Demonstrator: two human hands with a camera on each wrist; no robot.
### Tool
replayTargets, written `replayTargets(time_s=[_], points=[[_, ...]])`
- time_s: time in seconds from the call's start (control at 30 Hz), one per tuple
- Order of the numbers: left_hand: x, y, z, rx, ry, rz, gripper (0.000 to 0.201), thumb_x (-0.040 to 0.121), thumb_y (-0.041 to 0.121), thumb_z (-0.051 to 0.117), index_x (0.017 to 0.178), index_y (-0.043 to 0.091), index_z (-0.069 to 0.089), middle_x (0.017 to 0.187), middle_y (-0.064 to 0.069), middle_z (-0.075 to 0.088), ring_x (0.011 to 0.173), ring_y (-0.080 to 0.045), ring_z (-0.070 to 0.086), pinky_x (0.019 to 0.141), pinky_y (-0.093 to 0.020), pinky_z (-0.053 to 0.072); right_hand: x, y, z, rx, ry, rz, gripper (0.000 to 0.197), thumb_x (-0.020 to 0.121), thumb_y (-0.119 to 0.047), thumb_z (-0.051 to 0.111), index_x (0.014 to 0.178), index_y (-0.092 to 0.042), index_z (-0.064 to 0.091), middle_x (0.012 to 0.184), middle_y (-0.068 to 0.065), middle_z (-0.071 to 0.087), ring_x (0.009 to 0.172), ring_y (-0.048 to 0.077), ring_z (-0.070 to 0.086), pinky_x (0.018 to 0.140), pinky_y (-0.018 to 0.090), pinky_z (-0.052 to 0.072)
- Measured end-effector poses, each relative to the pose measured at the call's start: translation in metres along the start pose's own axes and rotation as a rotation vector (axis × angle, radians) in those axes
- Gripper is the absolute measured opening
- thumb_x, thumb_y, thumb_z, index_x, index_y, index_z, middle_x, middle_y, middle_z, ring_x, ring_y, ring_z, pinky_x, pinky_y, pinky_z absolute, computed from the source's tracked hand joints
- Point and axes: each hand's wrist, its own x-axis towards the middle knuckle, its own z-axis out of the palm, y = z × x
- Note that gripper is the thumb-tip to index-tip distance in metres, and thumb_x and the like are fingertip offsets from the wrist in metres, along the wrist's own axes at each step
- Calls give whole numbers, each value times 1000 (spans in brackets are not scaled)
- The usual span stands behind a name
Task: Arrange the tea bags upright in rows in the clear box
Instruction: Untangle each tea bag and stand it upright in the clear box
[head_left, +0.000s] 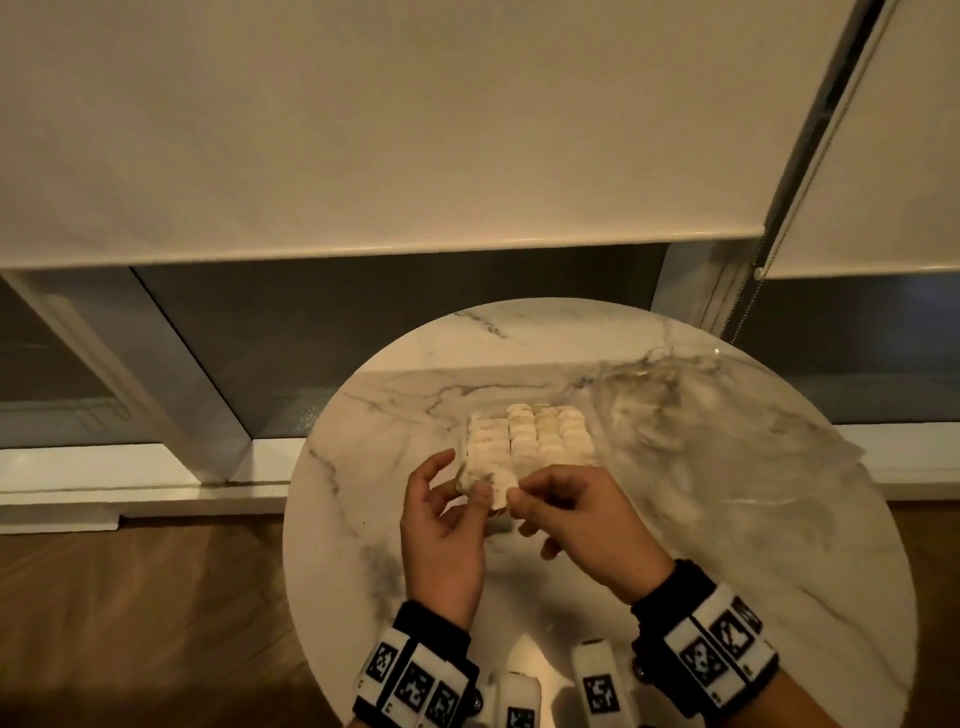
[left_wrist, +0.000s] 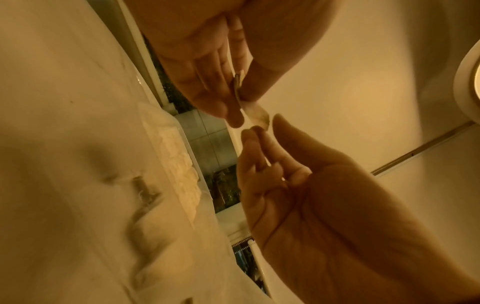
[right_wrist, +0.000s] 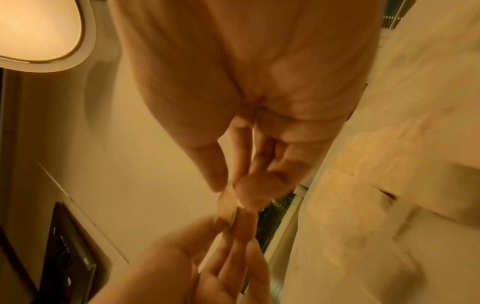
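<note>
On the round marble table (head_left: 727, 545) stands the clear box (head_left: 470, 423), packed with several rows of upright pale tea bags (head_left: 535, 434). Just in front of the box, both hands hold one tea bag (head_left: 497, 491) in the air. My left hand (head_left: 467, 483) pinches its left side between thumb and fingers, and my right hand (head_left: 511, 493) pinches its right edge. In the left wrist view the right hand (left_wrist: 233, 96) grips the tea bag (left_wrist: 258, 116) from above while the left fingertips (left_wrist: 253, 133) close on its lower end. The filled box (left_wrist: 182, 164) lies to the left there.
A crumpled clear plastic bag (head_left: 691, 410) lies on the table to the right of the box. The table's rim curves close on the left, with wooden floor (head_left: 130, 597) below. A window with roller blinds (head_left: 363, 130) stands behind.
</note>
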Motion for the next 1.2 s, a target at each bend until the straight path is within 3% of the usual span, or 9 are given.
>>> replayTargets(time_s=[0.17,0.33,0.53,0.7,0.83,0.93,1.0,1.07,1.2], points=[[-7,-2,11,35,-40,-8,25,88,4,71,109,16,66,97,-11,74,77,-18,73,61,-22,54,-8,8,0,121,137,16,7,88,-18,76,88,-11,76,75,7,75,67,17,70,50,30,54],[-11,-4,14,29,-39,-28,19,87,11,73,104,16,67,89,-12,75,83,-28,72,67,-30,58,-7,11,-5,114,153,3,2,89,-10,74,89,-9,75,71,8,74,63,18,69,50,32,55],[-9,-4,11,89,-68,-54,15,88,10,73,101,18,73,86,-10,74,78,-20,72,64,-27,57,-5,14,-14,-88,102,-61,3,90,-17,72,89,-19,75,75,2,73,61,20,71,51,29,55],[-7,-6,10,87,-104,-45,5,87,5,72,91,6,73,81,-11,74,74,-20,71,67,-28,58,-1,14,-24,-31,41,-5,7,89,-13,73,84,-10,74,67,6,70,60,17,67,59,35,59],[-7,-9,10,137,-124,-50,5,87,9,73,92,9,73,84,-9,74,78,-23,71,70,-33,60,0,14,-32,-101,12,-16,10,89,-16,74,79,-17,75,73,7,72,66,22,68,57,32,57],[-5,-16,7,292,-141,-25,4,88,20,74,91,23,73,89,2,73,81,-18,71,72,-33,59,4,17,-41,-202,192,-152,12,88,-16,75,78,-23,74,74,-3,72,71,11,68,63,27,56],[-5,-21,4,483,-176,48,6,88,25,74,91,29,71,90,10,72,80,-7,67,71,-24,56,9,19,-51,-397,437,-335,9,87,-17,75,81,-23,73,77,-10,69,77,5,65,67,21,52],[-5,-24,2,659,-227,146,7,88,26,73,92,32,69,92,14,68,82,-1,63,69,-18,52,14,22,-63,-534,522,-425,7,88,-19,74,83,-23,71,81,-13,66,81,2,62,66,20,51],[-6,-27,3,900,-346,246,10,92,32,66,101,31,68,98,18,62,89,2,58,77,-17,49,23,30,-73,-567,197,-231,11,88,-25,73,78,-29,70,77,-15,70,77,-1,65,73,28,55]])
